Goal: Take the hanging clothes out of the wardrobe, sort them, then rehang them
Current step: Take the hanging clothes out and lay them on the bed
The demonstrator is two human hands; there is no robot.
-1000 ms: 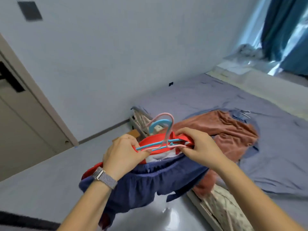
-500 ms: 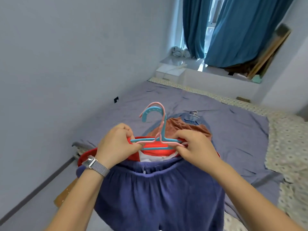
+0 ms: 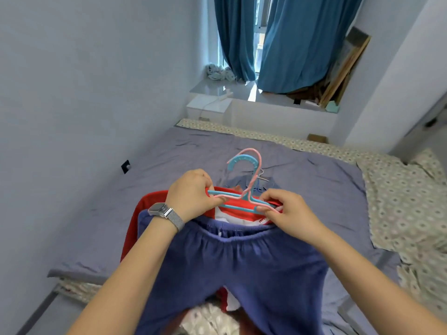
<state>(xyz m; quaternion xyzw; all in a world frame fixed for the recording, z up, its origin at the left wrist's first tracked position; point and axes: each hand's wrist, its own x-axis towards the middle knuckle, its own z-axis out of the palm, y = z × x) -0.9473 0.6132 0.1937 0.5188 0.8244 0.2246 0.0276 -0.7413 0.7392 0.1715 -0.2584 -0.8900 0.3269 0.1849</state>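
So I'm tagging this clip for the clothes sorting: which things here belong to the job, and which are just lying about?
Part of the job:
left hand and right hand, gripping the hangers
blue hanger
pink hanger
navy trousers
red garment

Just lying about:
bed sheet
teal curtains
wooden frame

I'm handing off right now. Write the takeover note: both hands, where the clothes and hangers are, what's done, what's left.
Left hand grips the left end of the pink hanger and blue hanger, held together.
Right hand pinches their right end.
Red garment and blue trousers hang from them over the bed.
Done: these clothes are out of the wardrobe; another hangered garment already lies on the bed.
Left: sort them, then rehang.
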